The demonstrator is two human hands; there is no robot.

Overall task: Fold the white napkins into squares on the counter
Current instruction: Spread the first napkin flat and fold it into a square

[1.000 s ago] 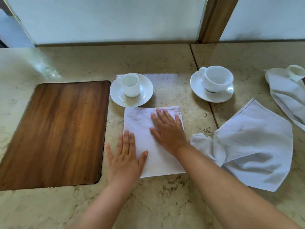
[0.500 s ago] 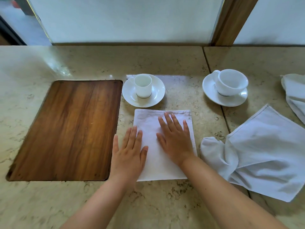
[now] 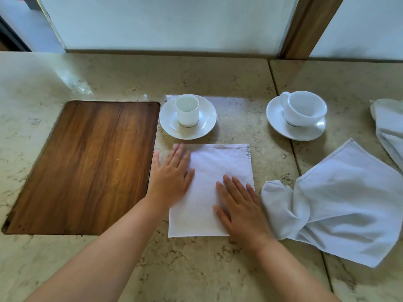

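Observation:
A folded white napkin [image 3: 214, 168] lies flat on the marble counter [image 3: 130, 79] as a rectangle in front of me. My left hand [image 3: 172, 173] rests flat, fingers apart, on its upper left corner. My right hand [image 3: 239, 203] presses flat on its lower right part. To the right lies a crumpled, unfolded white napkin [image 3: 340, 205]. Another white napkin [image 3: 388, 125] shows at the right edge, partly cut off.
A dark wooden board [image 3: 87, 164] is inset in the counter on the left. A small cup on a saucer [image 3: 188, 116] stands just behind the folded napkin. A wider cup on a saucer [image 3: 297, 115] stands at the back right. A wall and a wooden post [image 3: 309, 27] close the back.
My left hand has slid up the napkin's left side to its top corner. My right hand has slid down toward the lower right. The napkin stays in place.

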